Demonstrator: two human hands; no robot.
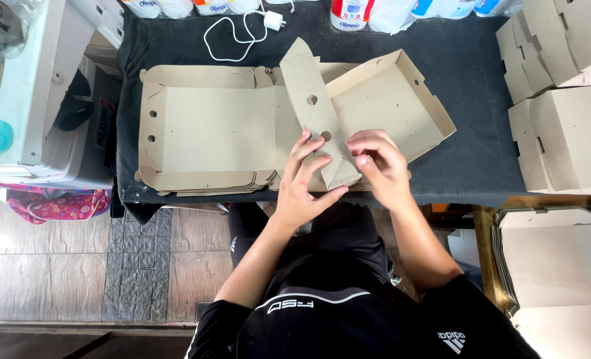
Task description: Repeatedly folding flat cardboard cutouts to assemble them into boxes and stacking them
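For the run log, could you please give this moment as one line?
left hand: pinching box flap | right hand: pressing flap's lower end | cardboard box: half folded | flat blanks: stacked on black table

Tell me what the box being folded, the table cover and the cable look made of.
Box: plain brown cardboard, matte, with punched holes and creased flaps; both hands, left and right, bend one flap.
Table cover: dark cloth, likely felt or fabric, dull and slightly fuzzy.
Cable: white, smooth, probably plastic-sheathed, with a white plug.
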